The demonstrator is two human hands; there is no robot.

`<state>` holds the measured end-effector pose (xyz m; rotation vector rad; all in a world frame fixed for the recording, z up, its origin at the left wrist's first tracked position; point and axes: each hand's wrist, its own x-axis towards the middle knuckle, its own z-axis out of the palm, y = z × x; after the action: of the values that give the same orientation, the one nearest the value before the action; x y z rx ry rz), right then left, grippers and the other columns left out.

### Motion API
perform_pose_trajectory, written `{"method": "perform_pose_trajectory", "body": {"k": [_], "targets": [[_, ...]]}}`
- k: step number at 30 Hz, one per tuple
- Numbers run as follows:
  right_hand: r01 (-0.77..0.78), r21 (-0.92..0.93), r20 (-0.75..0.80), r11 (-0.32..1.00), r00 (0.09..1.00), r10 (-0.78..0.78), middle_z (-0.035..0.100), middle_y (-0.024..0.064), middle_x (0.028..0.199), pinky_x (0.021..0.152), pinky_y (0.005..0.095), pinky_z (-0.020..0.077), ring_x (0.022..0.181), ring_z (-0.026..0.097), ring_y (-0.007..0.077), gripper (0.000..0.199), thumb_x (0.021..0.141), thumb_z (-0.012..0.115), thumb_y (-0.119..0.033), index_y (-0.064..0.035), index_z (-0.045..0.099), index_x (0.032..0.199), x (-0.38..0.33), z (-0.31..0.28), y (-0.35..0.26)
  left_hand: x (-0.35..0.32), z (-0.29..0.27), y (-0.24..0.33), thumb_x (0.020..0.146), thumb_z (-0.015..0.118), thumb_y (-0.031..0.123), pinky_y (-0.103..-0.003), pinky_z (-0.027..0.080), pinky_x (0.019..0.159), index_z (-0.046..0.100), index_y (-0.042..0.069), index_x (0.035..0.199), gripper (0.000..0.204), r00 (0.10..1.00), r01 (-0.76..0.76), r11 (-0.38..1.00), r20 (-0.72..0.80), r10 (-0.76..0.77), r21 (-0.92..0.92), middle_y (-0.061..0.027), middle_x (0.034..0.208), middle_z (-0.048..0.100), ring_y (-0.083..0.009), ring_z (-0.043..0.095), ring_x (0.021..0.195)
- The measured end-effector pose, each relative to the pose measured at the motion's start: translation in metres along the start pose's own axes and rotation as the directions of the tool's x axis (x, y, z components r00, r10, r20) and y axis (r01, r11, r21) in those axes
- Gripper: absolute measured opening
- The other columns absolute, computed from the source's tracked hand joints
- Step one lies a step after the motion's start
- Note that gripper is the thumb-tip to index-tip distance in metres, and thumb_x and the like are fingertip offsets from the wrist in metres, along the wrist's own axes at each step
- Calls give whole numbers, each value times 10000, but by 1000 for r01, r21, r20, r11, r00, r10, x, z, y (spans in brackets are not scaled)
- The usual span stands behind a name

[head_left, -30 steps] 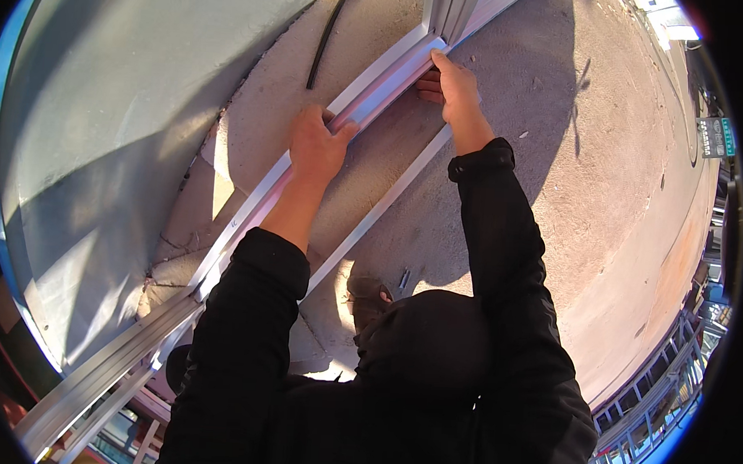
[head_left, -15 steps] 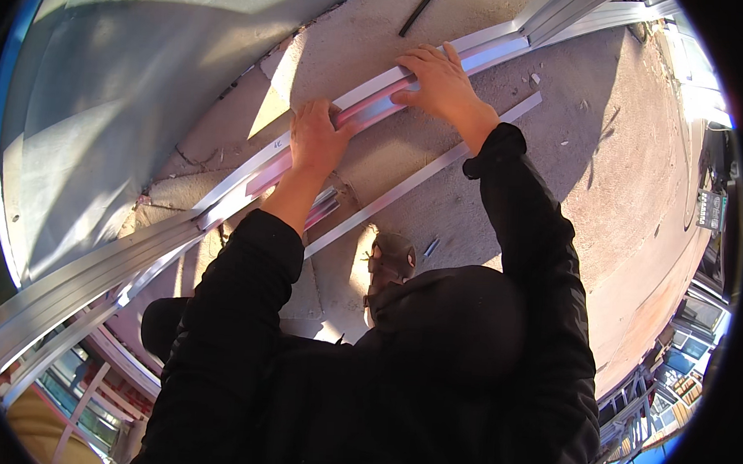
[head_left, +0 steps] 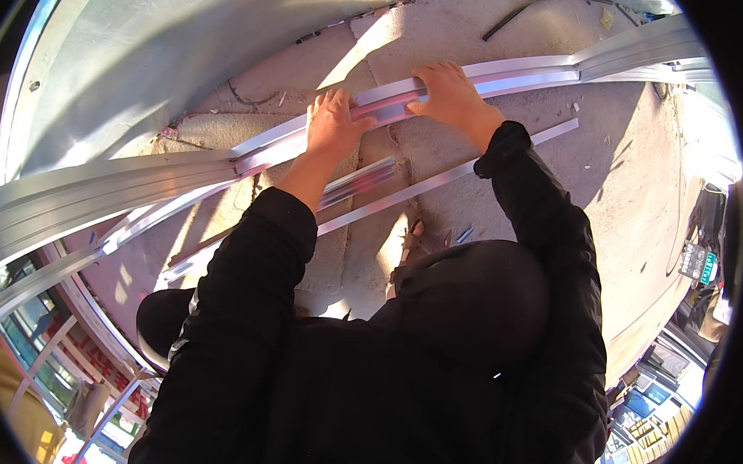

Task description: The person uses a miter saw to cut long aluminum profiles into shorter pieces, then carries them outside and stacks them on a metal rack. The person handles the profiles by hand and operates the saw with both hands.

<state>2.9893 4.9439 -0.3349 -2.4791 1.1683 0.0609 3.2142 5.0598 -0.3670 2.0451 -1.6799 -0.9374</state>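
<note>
A long silver metal rail with a grooved face crosses in front of me, joined between wider ribbed metal profiles. My left hand is closed over it, fingers across the far edge and thumb pointing right along the near side. A short way to the right, my right hand grips the same rail, its fingers on top and its thumb at the near face. The left ribbed profile runs to the picture's left rim; the right ribbed profile reaches toward the upper right.
Below the rail, a long thin metal strip and several short metal profiles lie on the concrete ground. Beyond it stands a large grey panel. A dark rod lies at the far side. A grey and teal box sits at right.
My view has turned, so the rail appears more level and more ground shows beyond it. Both hands stay on the rail, now slightly closer together in the picture.
</note>
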Motion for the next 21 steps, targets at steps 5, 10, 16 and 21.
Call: {"method": "perform_pose_trajectory", "body": {"k": [5,10,16,21], "targets": [[60,37,51,998,997,-61,678,152,1115,1044,449,396,1129,595,362,611,735,802,-466,-30,657,1138,13,15,-36,-15,-39,-43,777,828,379,-439,464,977,659,25,1053,479,995,-62,997,73,66,-51,-171,1129,671,-345,616,1132],[87,48,-9,995,996,-87,653,162,1198,1048,462,402,1184,573,369,687,733,811,-503,-29,644,1201,17,32,-57,-38,-58,-87,813,793,380,-441,452,1022,657,68,1114,454,995,-3,996,99,-6,85,-112,1209,649,-332,573,1203],[10,53,156,999,988,-18,644,163,1230,1089,469,377,1230,551,370,671,738,817,-474,-26,645,1208,27,27,-56,-37,-80,-95,847,770,363,-467,490,958,626,56,1105,426,980,-55,979,199,15,197,-139,1164,660,-343,618,1166],[5,53,95,999,995,-10,639,184,1266,1092,479,382,1237,553,383,677,747,814,-467,-2,640,1207,23,27,-64,-51,-121,-116,866,748,327,-458,522,902,627,79,1106,365,927,-153,819,367,-74,553,-133,1167,679,-311,679,1093]]}}
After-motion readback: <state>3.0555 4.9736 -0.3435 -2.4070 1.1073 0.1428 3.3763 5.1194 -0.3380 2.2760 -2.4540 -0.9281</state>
